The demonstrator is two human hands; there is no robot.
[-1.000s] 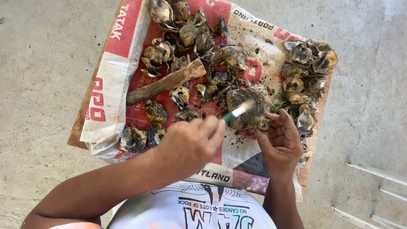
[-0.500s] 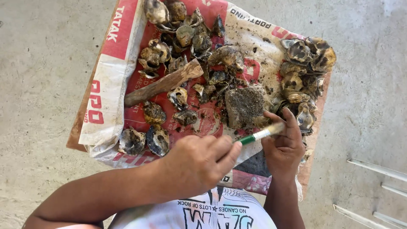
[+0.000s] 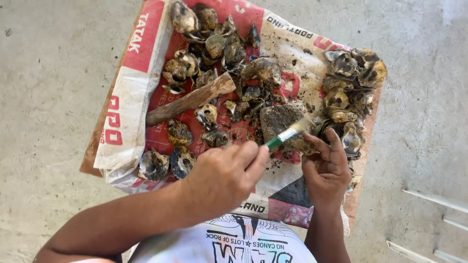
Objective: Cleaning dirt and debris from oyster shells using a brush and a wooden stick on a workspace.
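My left hand [image 3: 222, 175] is shut on a small tool with a green handle and a pale blade [image 3: 288, 132]. Its tip lies across the near edge of a grey stone block [image 3: 275, 117]. My right hand [image 3: 329, 168] rests just right of the block. Its fingers hold a muddy oyster shell [image 3: 306, 146] down against the stone, under the blade. Everything lies on a red and white printed sack [image 3: 129, 102] spread on the floor.
Muddy oyster shells are heaped at the sack's far left [image 3: 214, 44] and far right [image 3: 351, 78], with a few loose ones near my left hand [image 3: 168, 163]. A wooden stick [image 3: 190, 100] lies slantwise left of the block. Bare concrete floor [image 3: 48, 97] surrounds the sack; white bars [image 3: 434, 199] lie at lower right.
My left hand dipped the tool down toward my right hand, then brought the blade back up onto the stone's near edge. My right hand stayed by the block.
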